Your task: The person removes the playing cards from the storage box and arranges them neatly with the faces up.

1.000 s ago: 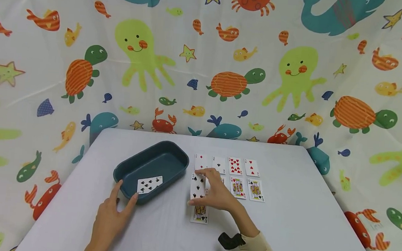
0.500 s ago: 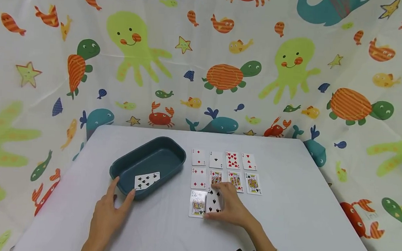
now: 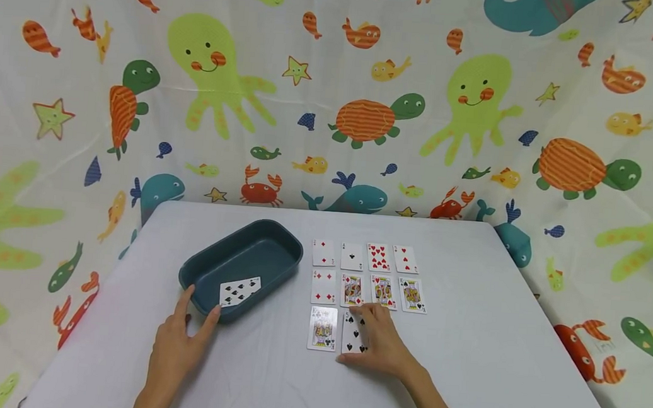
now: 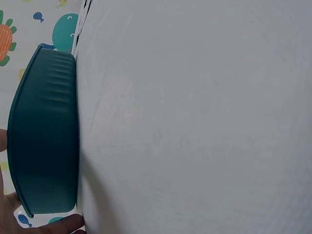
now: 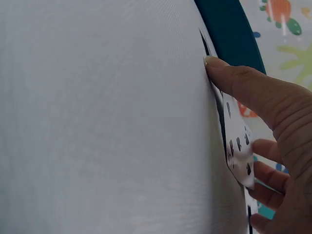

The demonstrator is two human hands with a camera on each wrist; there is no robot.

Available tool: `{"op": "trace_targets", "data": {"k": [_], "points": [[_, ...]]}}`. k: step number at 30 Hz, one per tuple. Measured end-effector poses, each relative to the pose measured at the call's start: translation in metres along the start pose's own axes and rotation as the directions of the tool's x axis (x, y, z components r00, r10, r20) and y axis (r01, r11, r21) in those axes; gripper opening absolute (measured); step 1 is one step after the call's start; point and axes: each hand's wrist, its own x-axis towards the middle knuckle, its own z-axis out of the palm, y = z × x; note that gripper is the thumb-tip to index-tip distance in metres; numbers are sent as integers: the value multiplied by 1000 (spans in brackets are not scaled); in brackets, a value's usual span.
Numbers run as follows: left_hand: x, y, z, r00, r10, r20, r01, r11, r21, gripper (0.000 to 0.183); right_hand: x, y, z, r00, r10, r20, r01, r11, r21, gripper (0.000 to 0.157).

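Observation:
In the head view, my right hand (image 3: 382,344) holds a spade playing card (image 3: 353,333) by its edges, fingers on the far side and thumb on the near side. The right wrist view shows the same card (image 5: 239,141) close to the cloth and slightly bent. Just left of it lies a king of clubs (image 3: 323,336), face up. My left hand (image 3: 177,345) touches the near left end of a dark teal tray (image 3: 286,234), index finger and thumb spread at its rim. Inside the tray lies another spade card (image 3: 235,294).
Behind the held card, several face-up cards lie in two rows, with a heart card (image 3: 378,257) in the back row and a king of spades (image 3: 412,296) at the right of the nearer row. The white table (image 3: 492,355) ends at a printed curtain (image 3: 287,119).
My right hand has carried the spade card from above the king of clubs to its right side and lowered it. My left hand has stayed at the tray. The head view has shifted slightly.

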Motion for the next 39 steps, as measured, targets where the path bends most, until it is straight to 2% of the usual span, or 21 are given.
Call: {"op": "trace_targets", "data": {"k": [16, 21, 27, 31, 36, 39], "points": [[0, 0, 1, 1000, 6, -18, -6, 1000, -2, 86, -1, 1, 1, 999, -47, -6, 47, 999, 0, 92], [-1, 0, 1, 1000, 6, -21, -6, 1000, -4, 86, 4, -6, -3, 999, -40, -20, 41, 996, 82, 82], [-1, -2, 0, 1000, -2, -18, 2, 1000, -1, 87, 22, -24, -9, 996, -72, -50, 81, 977, 196, 75], [-1, -4, 0, 1000, -7, -6, 7, 1000, -9, 88, 37, -38, -10, 996, -82, -24, 85, 960, 266, 70], [-1, -4, 0, 1000, -4, 12, 4, 1000, -16, 89, 57, -56, -5, 995, -98, -23, 100, 945, 311, 66], [-2, -5, -1, 1000, 0, 0, 0, 1000, -14, 89, 73, -72, 2, 995, -98, -30, 102, 939, 328, 65]]}}
